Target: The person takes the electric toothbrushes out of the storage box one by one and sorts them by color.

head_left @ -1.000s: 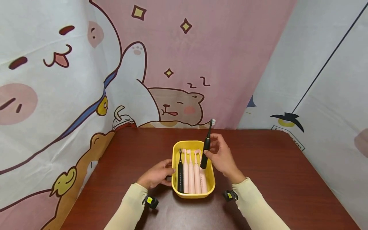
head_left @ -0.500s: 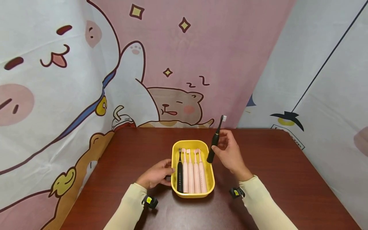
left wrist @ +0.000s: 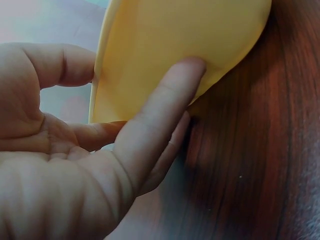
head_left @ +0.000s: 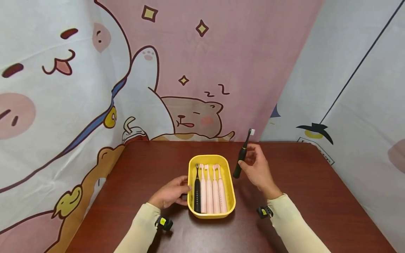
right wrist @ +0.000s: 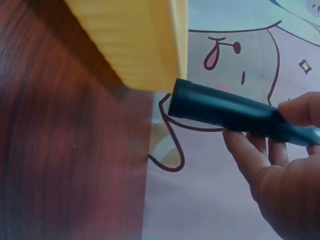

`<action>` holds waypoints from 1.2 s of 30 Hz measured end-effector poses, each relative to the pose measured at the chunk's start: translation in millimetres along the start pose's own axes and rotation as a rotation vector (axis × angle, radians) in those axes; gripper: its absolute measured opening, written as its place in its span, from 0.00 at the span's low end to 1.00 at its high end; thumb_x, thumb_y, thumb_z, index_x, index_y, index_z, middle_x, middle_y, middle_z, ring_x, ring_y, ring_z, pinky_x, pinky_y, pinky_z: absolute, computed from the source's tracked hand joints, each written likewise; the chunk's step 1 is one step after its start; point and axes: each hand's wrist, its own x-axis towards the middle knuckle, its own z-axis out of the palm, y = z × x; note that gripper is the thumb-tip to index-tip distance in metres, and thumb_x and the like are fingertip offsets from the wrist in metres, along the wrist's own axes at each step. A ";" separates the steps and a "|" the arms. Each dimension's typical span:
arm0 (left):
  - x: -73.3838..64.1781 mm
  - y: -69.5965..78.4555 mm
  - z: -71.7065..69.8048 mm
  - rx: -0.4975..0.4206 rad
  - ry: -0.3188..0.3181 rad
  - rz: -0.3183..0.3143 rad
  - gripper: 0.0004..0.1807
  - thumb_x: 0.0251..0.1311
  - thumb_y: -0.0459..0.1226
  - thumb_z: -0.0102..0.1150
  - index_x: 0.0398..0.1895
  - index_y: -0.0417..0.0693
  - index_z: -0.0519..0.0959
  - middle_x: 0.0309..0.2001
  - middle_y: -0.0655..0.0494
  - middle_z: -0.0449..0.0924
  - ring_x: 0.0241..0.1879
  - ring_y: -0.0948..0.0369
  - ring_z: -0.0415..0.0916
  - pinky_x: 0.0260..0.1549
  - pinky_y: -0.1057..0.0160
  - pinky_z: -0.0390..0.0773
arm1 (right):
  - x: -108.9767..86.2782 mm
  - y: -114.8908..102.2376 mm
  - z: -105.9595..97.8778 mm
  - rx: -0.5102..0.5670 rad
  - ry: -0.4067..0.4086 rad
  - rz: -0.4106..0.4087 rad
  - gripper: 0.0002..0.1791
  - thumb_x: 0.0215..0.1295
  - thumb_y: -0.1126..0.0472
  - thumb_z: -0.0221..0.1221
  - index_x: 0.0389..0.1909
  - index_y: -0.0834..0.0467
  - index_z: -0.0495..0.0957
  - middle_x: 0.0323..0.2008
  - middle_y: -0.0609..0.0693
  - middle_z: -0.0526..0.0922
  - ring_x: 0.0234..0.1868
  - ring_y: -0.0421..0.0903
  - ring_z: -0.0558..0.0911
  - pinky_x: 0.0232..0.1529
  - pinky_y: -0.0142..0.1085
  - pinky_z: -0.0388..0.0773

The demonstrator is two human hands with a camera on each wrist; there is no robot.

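My right hand [head_left: 258,171] pinches a black electric toothbrush [head_left: 243,153] between thumb and fingers. The brush leans to the right, bristles up, just off the right side of a yellow plastic bin [head_left: 232,196]. In the right wrist view the flat end of its handle [right wrist: 215,106] points toward the bin's outer wall. My left hand [head_left: 169,192] holds the bin's left side, thumb at the rim and fingers against the outer wall [left wrist: 165,30]. Inside the bin, another black electric toothbrush [head_left: 197,195] lies at the left beside several pink electric toothbrushes [head_left: 209,195], heads toward the far end.
The bin stands on a dark reddish-brown wooden table [head_left: 152,158]. Behind the table and along its sides hang cartoon-printed cloths [head_left: 253,63]. A small black device [head_left: 164,223] is strapped to the left wrist, and a similar one [head_left: 264,212] to the right.
My right hand has carried the black toothbrush rightward, from over the bin's right edge to beside it. My left hand and the bin have stayed in place.
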 end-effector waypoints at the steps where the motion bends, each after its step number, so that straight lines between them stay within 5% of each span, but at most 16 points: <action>1: -0.2 -0.3 0.1 0.000 0.001 -0.002 0.28 0.78 0.34 0.50 0.76 0.34 0.61 0.62 0.36 0.74 0.49 0.54 0.82 0.42 0.48 0.91 | 0.4 1.8 -0.7 0.001 0.002 -0.002 0.32 0.67 0.72 0.66 0.68 0.54 0.68 0.50 0.62 0.80 0.51 0.58 0.84 0.62 0.54 0.81; 8: -0.7 -0.5 0.1 0.002 -0.006 0.012 0.28 0.78 0.34 0.50 0.77 0.33 0.61 0.61 0.35 0.75 0.48 0.54 0.82 0.41 0.49 0.91 | 6.6 15.1 -8.8 -0.038 0.045 -0.016 0.33 0.66 0.71 0.68 0.69 0.53 0.68 0.49 0.60 0.81 0.50 0.56 0.84 0.58 0.49 0.81; 19: -1.7 -0.6 0.2 -0.003 -0.002 0.008 0.29 0.78 0.34 0.49 0.77 0.33 0.60 0.60 0.36 0.75 0.48 0.54 0.83 0.42 0.48 0.90 | 14.3 31.8 -16.6 -0.067 0.068 -0.008 0.33 0.69 0.69 0.67 0.71 0.55 0.65 0.51 0.63 0.79 0.53 0.61 0.85 0.61 0.58 0.82; 36: -0.2 -1.6 -0.7 -0.005 -0.004 0.004 0.29 0.79 0.34 0.50 0.78 0.35 0.59 0.60 0.37 0.76 0.47 0.55 0.83 0.41 0.51 0.90 | 23.3 52.5 -12.3 -0.139 0.115 0.010 0.29 0.66 0.68 0.69 0.65 0.55 0.68 0.46 0.59 0.82 0.49 0.57 0.88 0.48 0.33 0.81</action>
